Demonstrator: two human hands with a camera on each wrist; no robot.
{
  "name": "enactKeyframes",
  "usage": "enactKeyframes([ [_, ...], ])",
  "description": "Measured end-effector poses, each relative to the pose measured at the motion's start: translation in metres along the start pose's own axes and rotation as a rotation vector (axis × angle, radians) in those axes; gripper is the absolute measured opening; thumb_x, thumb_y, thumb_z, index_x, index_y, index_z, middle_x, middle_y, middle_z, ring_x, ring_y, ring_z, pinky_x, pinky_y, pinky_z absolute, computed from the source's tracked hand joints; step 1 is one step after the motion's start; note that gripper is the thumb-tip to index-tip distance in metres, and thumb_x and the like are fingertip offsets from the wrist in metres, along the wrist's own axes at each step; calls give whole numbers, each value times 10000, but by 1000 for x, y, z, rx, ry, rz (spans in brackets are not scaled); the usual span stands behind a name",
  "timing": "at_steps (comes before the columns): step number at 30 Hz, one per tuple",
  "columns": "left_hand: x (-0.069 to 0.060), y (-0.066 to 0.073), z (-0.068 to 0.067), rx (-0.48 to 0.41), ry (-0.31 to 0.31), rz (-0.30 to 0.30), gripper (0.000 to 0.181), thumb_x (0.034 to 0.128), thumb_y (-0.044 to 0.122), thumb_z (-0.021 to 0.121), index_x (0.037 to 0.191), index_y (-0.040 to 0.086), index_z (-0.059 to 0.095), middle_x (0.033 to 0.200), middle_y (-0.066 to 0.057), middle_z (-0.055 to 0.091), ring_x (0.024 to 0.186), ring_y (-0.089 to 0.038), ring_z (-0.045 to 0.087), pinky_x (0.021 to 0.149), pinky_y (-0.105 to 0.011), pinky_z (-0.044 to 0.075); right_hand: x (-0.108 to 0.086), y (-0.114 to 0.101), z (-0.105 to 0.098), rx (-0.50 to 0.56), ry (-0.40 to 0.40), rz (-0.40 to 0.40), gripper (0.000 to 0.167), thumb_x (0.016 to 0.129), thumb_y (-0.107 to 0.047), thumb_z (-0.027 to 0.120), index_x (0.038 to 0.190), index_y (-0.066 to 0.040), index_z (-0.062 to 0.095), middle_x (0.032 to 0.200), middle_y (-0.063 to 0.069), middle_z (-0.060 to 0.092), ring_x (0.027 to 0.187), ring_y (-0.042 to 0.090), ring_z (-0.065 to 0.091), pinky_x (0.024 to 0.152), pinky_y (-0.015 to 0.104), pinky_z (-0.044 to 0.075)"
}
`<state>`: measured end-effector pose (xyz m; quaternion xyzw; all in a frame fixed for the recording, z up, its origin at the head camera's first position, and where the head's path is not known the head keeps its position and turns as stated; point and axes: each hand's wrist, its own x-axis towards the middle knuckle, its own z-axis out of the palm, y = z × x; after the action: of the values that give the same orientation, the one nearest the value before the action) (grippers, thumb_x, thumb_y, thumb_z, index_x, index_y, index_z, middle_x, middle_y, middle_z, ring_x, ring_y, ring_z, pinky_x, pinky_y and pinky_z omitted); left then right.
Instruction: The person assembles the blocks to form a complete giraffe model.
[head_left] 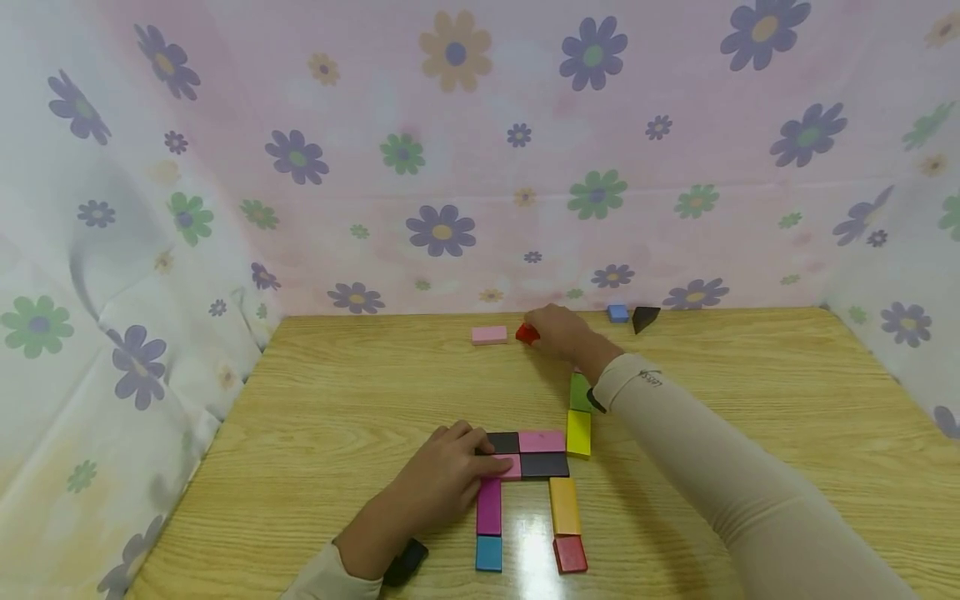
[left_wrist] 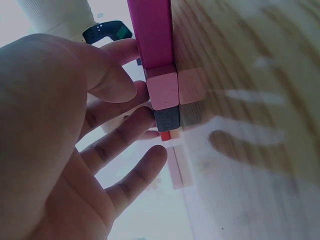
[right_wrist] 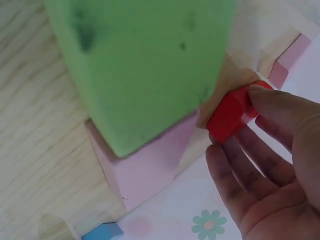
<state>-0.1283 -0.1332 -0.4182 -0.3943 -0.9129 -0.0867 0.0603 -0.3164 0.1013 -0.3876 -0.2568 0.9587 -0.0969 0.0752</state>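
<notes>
My right hand (head_left: 561, 332) pinches a small red block (right_wrist: 229, 116) near the table's back edge, thumb on one side and fingers on the other. My left hand (head_left: 441, 473) rests by the flat block figure, its fingertips touching the left ends of a black block (head_left: 503, 442) and a pink block (head_left: 511, 467). Its fingers look loosely spread in the left wrist view. Beside these lie another pink block (head_left: 542, 441) and black block (head_left: 545, 465). A magenta block (head_left: 489, 508) and an orange block (head_left: 565, 506) extend toward me, ending in blue (head_left: 489, 553) and red (head_left: 570, 553) blocks.
A yellow block (head_left: 578, 434) and a green block (head_left: 581, 392) run back from the figure's right corner, partly under my right wrist. Along the back lie a light pink block (head_left: 489, 335), a blue block (head_left: 617, 313) and a black wedge (head_left: 644, 318), before a flowered cloth (head_left: 487, 183).
</notes>
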Motion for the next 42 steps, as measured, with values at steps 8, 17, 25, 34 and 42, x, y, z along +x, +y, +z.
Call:
enactKeyframes([
  [8, 1, 1, 0, -5, 4, 4, 329, 1003, 179, 578, 1239, 363, 716, 1084, 68, 658, 983, -127, 545, 877, -363, 496, -7, 19, -8, 111, 31, 105, 526, 929, -135, 664, 1416, -4, 513, 1339, 223, 591, 1118, 354, 562, 974, 473, 500],
  [17, -1, -1, -2, 0, 6, 5, 332, 995, 169, 586, 1239, 351, 718, 1084, 61, 657, 987, -131, 550, 883, -369, 496, -30, 49, -25, 291, 72, 238, 471, 931, -140, 613, 1363, 35, 546, 1215, 272, 633, 968, 341, 610, 772, 372, 541],
  [25, -1, 0, -1, -7, -3, -5, 315, 1009, 202, 578, 1241, 366, 714, 1087, 68, 654, 987, -126, 547, 873, -363, 493, -39, 68, -22, 296, 105, 323, 479, 914, -232, 609, 1249, 105, 555, 1167, 280, 620, 968, 368, 590, 798, 396, 551],
  [34, -1, 0, 0, -13, -12, -2, 306, 1016, 223, 571, 1250, 366, 708, 1097, 67, 651, 999, -126, 541, 878, -350, 481, -35, 70, -14, 285, 70, 400, 437, 917, -233, 586, 1172, 120, 543, 1100, 263, 610, 944, 348, 564, 819, 412, 511],
  [42, 0, -1, -2, -19, -12, -10, 298, 1020, 230, 567, 1241, 364, 714, 1096, 68, 651, 1008, -123, 541, 866, -333, 465, -33, 77, -7, 286, 74, 409, 462, 949, -299, 600, 1158, 110, 554, 1081, 248, 608, 903, 324, 548, 786, 375, 479],
])
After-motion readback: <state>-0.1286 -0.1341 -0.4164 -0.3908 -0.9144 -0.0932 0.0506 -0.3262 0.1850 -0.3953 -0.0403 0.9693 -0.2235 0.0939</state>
